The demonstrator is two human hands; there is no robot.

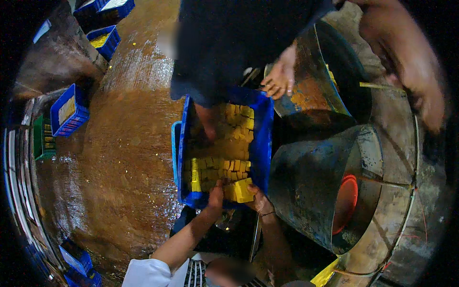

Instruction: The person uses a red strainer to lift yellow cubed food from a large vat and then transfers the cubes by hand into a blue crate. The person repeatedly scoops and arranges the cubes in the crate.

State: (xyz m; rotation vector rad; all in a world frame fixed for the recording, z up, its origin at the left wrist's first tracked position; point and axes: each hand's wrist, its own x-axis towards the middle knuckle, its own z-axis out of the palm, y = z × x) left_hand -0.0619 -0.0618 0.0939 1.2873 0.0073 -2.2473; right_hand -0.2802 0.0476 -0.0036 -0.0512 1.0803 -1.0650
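A bare arm, large and blurred, crosses the upper right close to the camera; it ends in my right hand (429,112) above the concrete rim, its fingers too smeared to read. My left hand is out of view. Below stands a blue crate (262,143) packed with yellow blocks (220,168). A crouching person in a white sleeve has both hands at its near edge, one hand (215,193) on the rim and the other hand (259,200) beside a small stack of yellow blocks (240,190). A second person in dark clothes (234,43) bends over the far end, one arm (208,123) down in the crate.
A big rusty blue drum (306,177) with an orange-lit opening (346,203) lies right of the crate, and another drum (315,91) lies behind it. More blue crates (70,111) (103,42) and a green crate (44,138) line the wet brown floor (124,158) at left.
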